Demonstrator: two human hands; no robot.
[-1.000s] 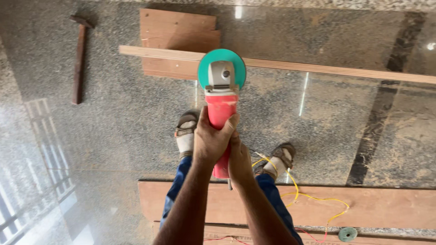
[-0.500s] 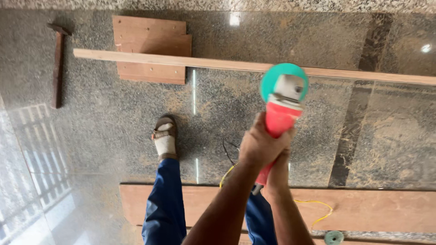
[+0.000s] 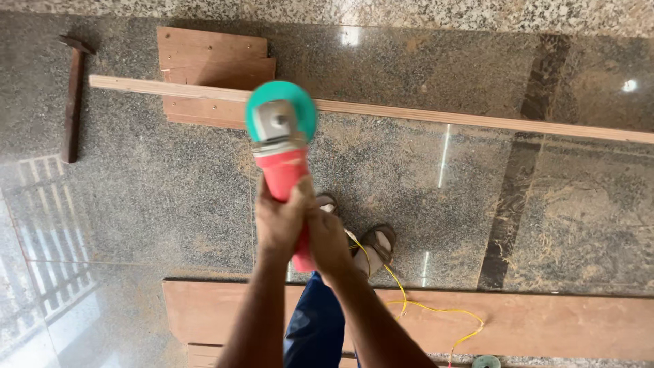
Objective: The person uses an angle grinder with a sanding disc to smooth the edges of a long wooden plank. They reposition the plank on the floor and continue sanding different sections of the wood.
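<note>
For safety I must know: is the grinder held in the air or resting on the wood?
In the air: both hands grip the red grinder, its green disc above the strip. Contact cannot be told.

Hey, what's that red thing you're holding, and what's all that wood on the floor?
A person grips a red angle grinder with both hands, the left hand and the right hand, its green disc held out above a long thin wooden strip. A yellow cord trails over a wide board. A hammer and a smaller board lie on the dusty stone floor.
</note>
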